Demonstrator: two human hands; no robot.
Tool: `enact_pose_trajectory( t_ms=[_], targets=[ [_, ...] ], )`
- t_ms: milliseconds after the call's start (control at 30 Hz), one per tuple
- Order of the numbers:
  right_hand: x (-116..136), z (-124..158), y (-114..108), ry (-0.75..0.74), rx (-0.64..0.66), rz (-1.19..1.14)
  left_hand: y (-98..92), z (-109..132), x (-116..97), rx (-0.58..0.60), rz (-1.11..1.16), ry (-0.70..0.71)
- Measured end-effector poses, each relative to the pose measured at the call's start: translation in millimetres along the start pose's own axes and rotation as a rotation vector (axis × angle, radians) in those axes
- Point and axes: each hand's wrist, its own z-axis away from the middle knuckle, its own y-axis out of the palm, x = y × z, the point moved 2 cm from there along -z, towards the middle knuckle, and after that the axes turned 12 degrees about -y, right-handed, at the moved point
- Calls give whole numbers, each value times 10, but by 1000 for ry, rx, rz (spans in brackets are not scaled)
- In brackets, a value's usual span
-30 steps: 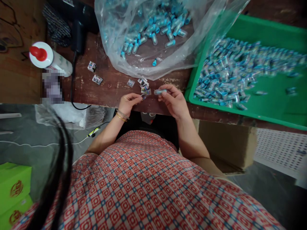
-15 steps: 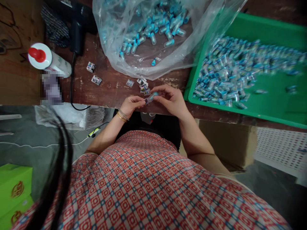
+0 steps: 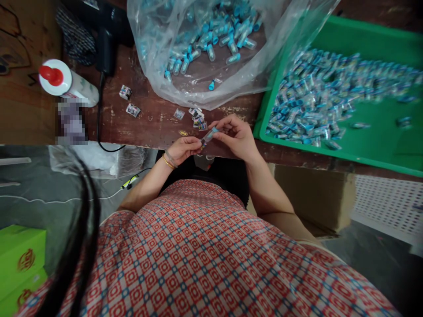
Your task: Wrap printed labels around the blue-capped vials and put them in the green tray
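Over the table's front edge my right hand [image 3: 239, 137] is closed in a pinch on a small clear vial with a blue cap [image 3: 210, 133]. At the vial's lower left end, my left hand [image 3: 184, 149] pinches a small dark printed label [image 3: 203, 143]. The two touch or nearly so; whether the label is around the vial cannot be made out. Just beyond the fingers lies a little pile of printed labels [image 3: 197, 118]. A single clear printed piece [image 3: 179, 114] rests to its left, and a small gold oval sticker [image 3: 183, 133] is near my left hand.
A clear plastic bag [image 3: 211, 99] of blue-capped vials lies ahead. At right stands a green tray [image 3: 370, 154] full of labelled vials. Left are two label stacks [image 3: 133, 110], a white bottle with red cap [image 3: 82, 90] and a black heat gun [image 3: 106, 48] with its cord.
My left hand has shifted slightly down and toward the right, uncovering the gold oval sticker on the table. The vial is tilted more steeply; my right hand has hardly moved.
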Motion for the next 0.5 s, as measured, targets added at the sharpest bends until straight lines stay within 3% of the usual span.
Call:
enact_pose_trajectory(
  t_ms=[200,500],
  targets=[
    [-44,16,-42,6,-114,-14,-23,-22,29,-27,60,10],
    [-90,59,7,32,-72,-41,5,-23,39,9,53,-7]
  ],
)
